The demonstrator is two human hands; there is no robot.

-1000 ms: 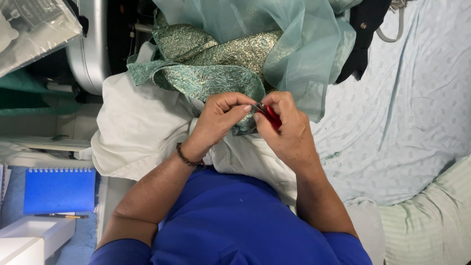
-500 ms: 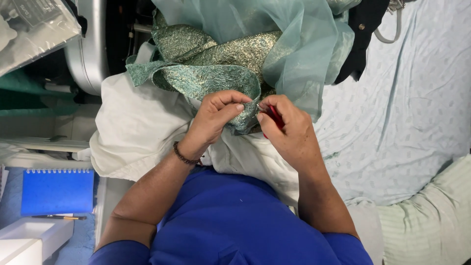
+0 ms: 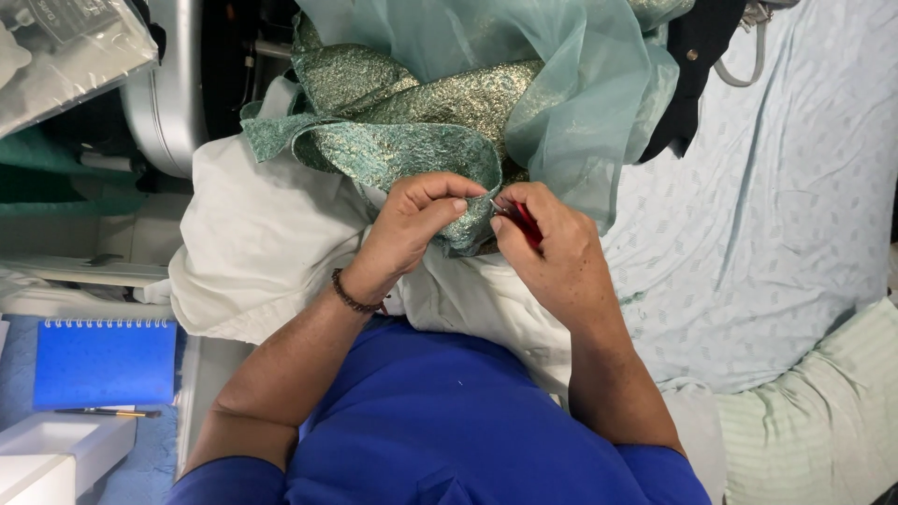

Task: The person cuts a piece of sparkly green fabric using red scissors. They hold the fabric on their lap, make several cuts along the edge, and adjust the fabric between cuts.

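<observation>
My left hand [image 3: 412, 229] pinches the edge of a green and gold brocade fabric [image 3: 393, 154] that lies bunched on white cloth [image 3: 253, 252]. My right hand [image 3: 552, 252] is closed around a small red-handled tool [image 3: 526, 223], whose metal tip meets the brocade edge right beside my left fingertips. Sheer pale green netting [image 3: 524, 56] drapes over the brocade behind both hands. A dark beaded bracelet [image 3: 354, 297] circles my left wrist.
A blue spiral notebook [image 3: 105, 363] with a pen [image 3: 98, 411] lies at the lower left, above a white box [image 3: 56, 458]. A grey rounded machine body [image 3: 173, 84] stands at the upper left. Pale patterned sheet [image 3: 776, 206] and a striped cushion [image 3: 814, 421] fill the right.
Both hands have shifted slightly along the brocade edge, staying close together. The red tool stays in my right hand at the fabric.
</observation>
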